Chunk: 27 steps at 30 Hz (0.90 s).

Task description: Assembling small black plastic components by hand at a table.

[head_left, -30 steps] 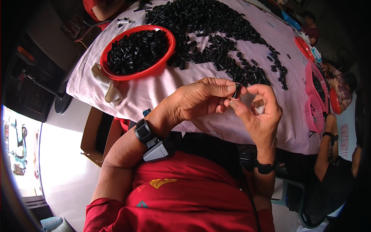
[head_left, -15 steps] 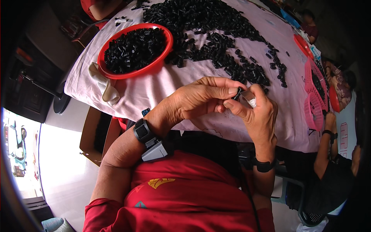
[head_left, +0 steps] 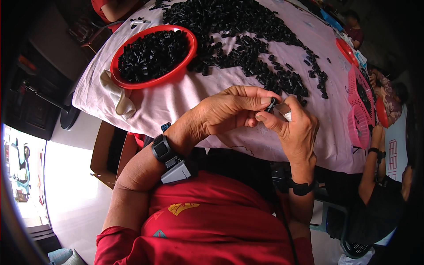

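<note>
Over the near edge of the cloth, my left hand (head_left: 229,110) pinches a small black plastic part (head_left: 270,105) between thumb and fingertips. Close against it, my right hand (head_left: 296,128) is closed on a small flat, blade-like piece (head_left: 282,110), greyish with a white portion. Its exact kind is hard to make out, and the fingers cover much of it. The flat piece meets or nearly meets the black part. Just beyond my hands lies a wide spread of similar loose black parts (head_left: 247,57).
A red basin (head_left: 192,55) heaped with black parts stands at the left on the pink tablecloth (head_left: 176,99). Beside it lies a white glove (head_left: 119,97). Pink baskets (head_left: 358,126) stand at the right, near another person's arms (head_left: 375,150). An open cardboard box (head_left: 104,150) sits below the table's left side.
The black part has turned slightly in my left fingertips. Less of the flat piece's white portion shows in my right hand. Both hands stay in nearly the same place.
</note>
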{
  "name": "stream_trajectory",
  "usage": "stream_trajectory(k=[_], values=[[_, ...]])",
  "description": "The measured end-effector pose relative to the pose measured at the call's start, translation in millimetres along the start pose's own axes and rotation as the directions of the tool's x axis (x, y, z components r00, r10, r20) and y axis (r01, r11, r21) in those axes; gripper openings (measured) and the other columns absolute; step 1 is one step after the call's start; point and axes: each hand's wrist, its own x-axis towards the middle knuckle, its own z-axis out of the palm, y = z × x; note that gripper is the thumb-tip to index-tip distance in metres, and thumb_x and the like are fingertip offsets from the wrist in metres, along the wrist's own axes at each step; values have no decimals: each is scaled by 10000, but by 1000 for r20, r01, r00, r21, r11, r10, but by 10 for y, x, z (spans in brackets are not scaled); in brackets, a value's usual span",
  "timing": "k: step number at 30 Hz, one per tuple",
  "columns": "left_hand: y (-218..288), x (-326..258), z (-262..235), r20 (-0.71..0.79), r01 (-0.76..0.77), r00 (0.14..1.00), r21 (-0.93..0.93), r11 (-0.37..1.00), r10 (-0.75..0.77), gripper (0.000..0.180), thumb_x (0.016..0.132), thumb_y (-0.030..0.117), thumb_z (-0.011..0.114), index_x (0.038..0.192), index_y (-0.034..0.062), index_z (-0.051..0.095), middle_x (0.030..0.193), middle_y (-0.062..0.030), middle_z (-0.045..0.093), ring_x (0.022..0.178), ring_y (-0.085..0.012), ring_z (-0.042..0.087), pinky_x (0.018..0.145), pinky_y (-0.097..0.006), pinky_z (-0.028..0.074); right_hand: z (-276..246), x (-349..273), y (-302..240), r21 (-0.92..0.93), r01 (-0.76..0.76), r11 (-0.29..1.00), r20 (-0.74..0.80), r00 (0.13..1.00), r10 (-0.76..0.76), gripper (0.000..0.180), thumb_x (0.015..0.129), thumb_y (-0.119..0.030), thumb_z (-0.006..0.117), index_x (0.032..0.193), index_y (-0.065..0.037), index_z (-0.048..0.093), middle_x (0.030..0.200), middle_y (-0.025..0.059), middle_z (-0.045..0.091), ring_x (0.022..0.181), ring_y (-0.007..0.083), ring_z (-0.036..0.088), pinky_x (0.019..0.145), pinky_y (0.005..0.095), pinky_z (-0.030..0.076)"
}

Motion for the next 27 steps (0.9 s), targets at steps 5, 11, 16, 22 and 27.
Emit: stream_trajectory(k=[5,11,16,22,27], values=[[2,-1,21,5,-4,1000,-20,1000,4,306,950,175,588,1224,40,599,909,-9,629,757,-79,551,685,-227,468,5,-2,11,-1,2,1000,0,1000,-2,621,693,-633,704,728,-37,531,603,104,576,541,290,614,475,363,465],[-12,7,2,12,-4,1000,-17,1000,4,306,949,175,590,1223,39,600,902,0,624,747,-73,538,684,-224,462,11,-7,28,2,-1,1000,22,1000,1,622,698,-637,697,719,-37,530,598,106,572,537,285,615,471,360,463],[-24,16,-13,23,-3,1000,-3,1000,3,310,946,179,596,1221,37,601,893,4,622,748,-65,535,683,-220,459,19,-19,53,-5,-1,1000,39,999,1,610,717,-625,694,717,-35,536,576,101,565,519,271,612,468,358,464],[-11,14,21,-21,-3,1000,-10,1000,3,310,945,177,597,1218,32,601,905,-2,634,744,-66,542,689,-218,460,53,-30,30,69,-6,998,19,1000,5,595,722,-618,698,715,-43,547,579,97,575,517,266,611,464,358,466],[-17,7,-5,7,-16,1000,-1,1000,16,300,944,172,599,1211,36,606,932,-6,640,746,-71,552,702,-223,466,-4,-2,9,-14,-2,1000,30,1000,2,598,710,-622,706,719,-43,553,595,98,586,525,271,613,467,360,464]])
